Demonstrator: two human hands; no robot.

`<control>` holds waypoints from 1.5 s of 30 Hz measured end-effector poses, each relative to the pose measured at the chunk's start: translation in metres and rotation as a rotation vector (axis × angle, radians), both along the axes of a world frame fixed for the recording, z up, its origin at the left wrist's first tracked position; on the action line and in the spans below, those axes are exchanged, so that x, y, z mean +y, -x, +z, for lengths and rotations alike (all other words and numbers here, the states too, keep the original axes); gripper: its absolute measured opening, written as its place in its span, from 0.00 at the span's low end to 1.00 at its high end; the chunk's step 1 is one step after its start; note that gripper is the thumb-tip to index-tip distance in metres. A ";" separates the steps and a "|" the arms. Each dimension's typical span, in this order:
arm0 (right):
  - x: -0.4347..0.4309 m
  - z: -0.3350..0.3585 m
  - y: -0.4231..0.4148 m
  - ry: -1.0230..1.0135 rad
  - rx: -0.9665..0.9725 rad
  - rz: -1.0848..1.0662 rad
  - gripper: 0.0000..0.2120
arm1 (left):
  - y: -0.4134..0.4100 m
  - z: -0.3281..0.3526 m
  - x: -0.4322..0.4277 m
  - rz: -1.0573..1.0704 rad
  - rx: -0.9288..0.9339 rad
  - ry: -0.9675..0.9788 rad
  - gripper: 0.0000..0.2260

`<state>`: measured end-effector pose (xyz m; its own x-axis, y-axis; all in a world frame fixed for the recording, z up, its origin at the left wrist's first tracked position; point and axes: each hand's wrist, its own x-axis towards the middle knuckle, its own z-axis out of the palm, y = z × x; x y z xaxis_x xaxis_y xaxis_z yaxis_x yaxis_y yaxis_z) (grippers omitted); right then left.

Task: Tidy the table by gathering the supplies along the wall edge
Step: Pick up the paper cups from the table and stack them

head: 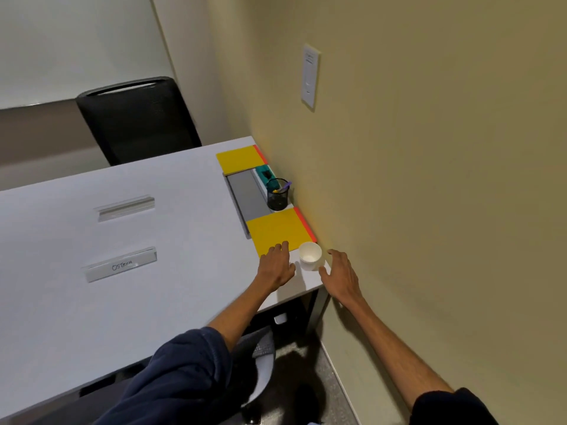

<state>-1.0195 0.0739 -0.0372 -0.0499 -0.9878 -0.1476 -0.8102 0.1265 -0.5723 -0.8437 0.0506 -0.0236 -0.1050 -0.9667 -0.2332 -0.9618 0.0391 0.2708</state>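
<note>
Paper cup [310,256], white and upright, stands at the near corner of the bench [122,308] close to the wall, between the two hands. The left hand [276,266] lies flat with straight fingers, its fingertips resting on the near edge of a yellow pad [277,231] that has an orange-red strip along its wall side. The right hand [340,277] is spread with loose fingers just beside the cup, holding nothing; whether its thumb touches the cup is unclear. Farther along the wall edge sit a black mesh pen holder [277,194] with a purple pen in it, a teal and white object [265,173], a grey panel [248,197] and a second yellow pad [239,159]. Out on the bench, a clear sign holder [121,265] carries a handwritten card reading "OSTRICH"; a second holder [125,207] behind it shows no writing. Print on the wall plate [310,76] is too small to read.
</note>
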 end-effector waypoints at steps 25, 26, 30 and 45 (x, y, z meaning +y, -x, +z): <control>-0.114 -0.052 -0.011 -0.291 -0.112 0.182 0.37 | 0.016 -0.059 -0.068 0.301 0.416 -0.194 0.32; -0.116 -0.050 -0.015 -0.304 -0.152 0.159 0.37 | 0.012 -0.057 -0.069 0.309 0.427 -0.185 0.33; -0.123 -0.037 -0.037 -0.373 -0.363 0.144 0.36 | -0.013 -0.040 -0.063 0.336 0.423 -0.132 0.37; -0.099 0.018 -0.167 -0.456 -0.553 0.548 0.32 | -0.116 0.025 0.033 0.609 0.419 0.166 0.34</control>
<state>-0.8530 -0.0252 -0.0195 0.6048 -0.6918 -0.3945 -0.4479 0.1141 -0.8868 -0.7274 0.0836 0.0012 0.4111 -0.9011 -0.1376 -0.6447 -0.3942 0.6550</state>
